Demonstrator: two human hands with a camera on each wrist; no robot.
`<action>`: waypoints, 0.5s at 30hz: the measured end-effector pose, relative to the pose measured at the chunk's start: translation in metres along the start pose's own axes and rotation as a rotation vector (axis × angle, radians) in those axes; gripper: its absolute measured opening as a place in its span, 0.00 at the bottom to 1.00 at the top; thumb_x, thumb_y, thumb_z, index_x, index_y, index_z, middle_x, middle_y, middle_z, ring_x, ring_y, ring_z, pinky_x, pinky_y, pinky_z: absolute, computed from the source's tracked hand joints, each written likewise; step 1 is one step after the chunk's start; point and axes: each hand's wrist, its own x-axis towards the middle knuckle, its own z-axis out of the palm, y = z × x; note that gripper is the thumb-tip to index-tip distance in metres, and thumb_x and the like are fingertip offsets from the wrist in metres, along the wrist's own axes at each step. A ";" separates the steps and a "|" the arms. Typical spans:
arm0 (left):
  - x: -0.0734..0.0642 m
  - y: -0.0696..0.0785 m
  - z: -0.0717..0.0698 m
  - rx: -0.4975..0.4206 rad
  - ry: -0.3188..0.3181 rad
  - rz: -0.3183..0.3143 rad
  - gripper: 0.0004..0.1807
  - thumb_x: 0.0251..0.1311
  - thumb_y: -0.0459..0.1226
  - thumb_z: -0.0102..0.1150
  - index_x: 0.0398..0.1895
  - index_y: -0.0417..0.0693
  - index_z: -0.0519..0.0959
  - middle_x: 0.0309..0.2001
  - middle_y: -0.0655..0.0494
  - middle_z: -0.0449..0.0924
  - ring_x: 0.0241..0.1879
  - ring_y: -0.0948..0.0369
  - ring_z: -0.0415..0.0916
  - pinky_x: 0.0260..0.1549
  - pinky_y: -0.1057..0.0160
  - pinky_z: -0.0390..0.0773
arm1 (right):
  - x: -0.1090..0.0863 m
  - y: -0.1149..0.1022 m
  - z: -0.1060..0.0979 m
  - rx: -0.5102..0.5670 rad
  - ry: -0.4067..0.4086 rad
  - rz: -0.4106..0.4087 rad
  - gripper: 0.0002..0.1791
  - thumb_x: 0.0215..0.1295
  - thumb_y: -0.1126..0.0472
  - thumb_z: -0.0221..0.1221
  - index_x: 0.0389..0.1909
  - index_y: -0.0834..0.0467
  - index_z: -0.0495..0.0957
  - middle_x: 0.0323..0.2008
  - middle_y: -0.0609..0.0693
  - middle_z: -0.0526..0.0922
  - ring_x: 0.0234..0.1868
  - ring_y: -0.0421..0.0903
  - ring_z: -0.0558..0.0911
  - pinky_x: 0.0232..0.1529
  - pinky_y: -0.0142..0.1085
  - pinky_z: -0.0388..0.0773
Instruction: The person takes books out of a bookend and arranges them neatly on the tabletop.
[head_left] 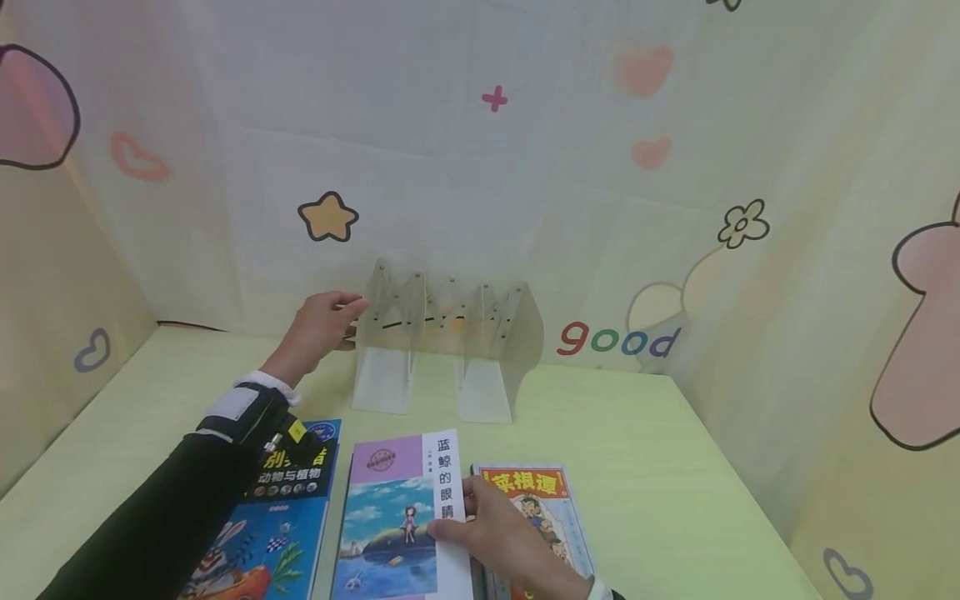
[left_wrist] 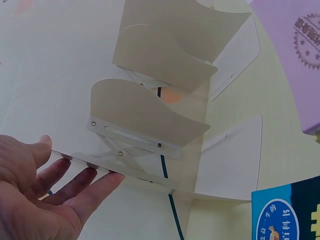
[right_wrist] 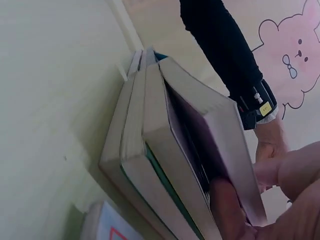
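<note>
A white book rack [head_left: 437, 333] with several upright dividers stands at the back of the table. My left hand [head_left: 318, 329] holds the outer edge of its left side panel; the left wrist view shows the thumb [left_wrist: 45, 145] at the panel's back corner and the fingers along its outer face. In front, my right hand [head_left: 506, 533] pinches the right edge of a purple-and-white book [head_left: 390, 517], thumb on the cover. In the right wrist view this top book [right_wrist: 232, 150] is raised on one side above other books [right_wrist: 155, 135], with a finger in the gap.
Left of the purple book, partly under my left sleeve, lies a blue children's book [head_left: 288, 517]. A comic-style book [head_left: 536, 492] lies to the right, partly covered by my right hand. A printed curtain [head_left: 450, 167] hangs behind the pale yellow-green table [head_left: 645, 467].
</note>
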 end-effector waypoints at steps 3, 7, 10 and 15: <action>0.000 -0.001 -0.001 0.004 0.003 0.000 0.29 0.81 0.43 0.48 0.76 0.34 0.64 0.71 0.32 0.67 0.64 0.37 0.73 0.55 0.49 0.81 | 0.000 -0.001 -0.001 -0.091 0.004 -0.047 0.26 0.63 0.54 0.73 0.55 0.61 0.74 0.37 0.49 0.82 0.34 0.45 0.85 0.30 0.40 0.85; -0.001 -0.002 -0.002 0.005 0.009 -0.005 0.28 0.81 0.43 0.48 0.75 0.34 0.64 0.70 0.33 0.68 0.64 0.37 0.73 0.55 0.49 0.81 | 0.000 0.000 -0.001 -0.191 0.018 -0.069 0.24 0.63 0.51 0.73 0.51 0.59 0.76 0.33 0.47 0.81 0.32 0.44 0.82 0.26 0.36 0.80; 0.000 -0.003 -0.002 0.001 0.012 -0.008 0.28 0.81 0.43 0.48 0.75 0.34 0.64 0.69 0.33 0.68 0.64 0.37 0.74 0.56 0.49 0.81 | 0.000 0.001 0.000 -0.229 0.036 -0.062 0.26 0.61 0.49 0.73 0.51 0.59 0.76 0.31 0.47 0.80 0.30 0.45 0.80 0.25 0.35 0.75; 0.001 -0.002 -0.001 -0.007 0.014 -0.006 0.28 0.81 0.43 0.49 0.75 0.34 0.65 0.69 0.33 0.69 0.63 0.38 0.74 0.55 0.49 0.81 | -0.002 0.001 0.000 -0.237 0.059 -0.037 0.35 0.60 0.48 0.75 0.60 0.62 0.73 0.29 0.49 0.79 0.28 0.46 0.80 0.25 0.36 0.74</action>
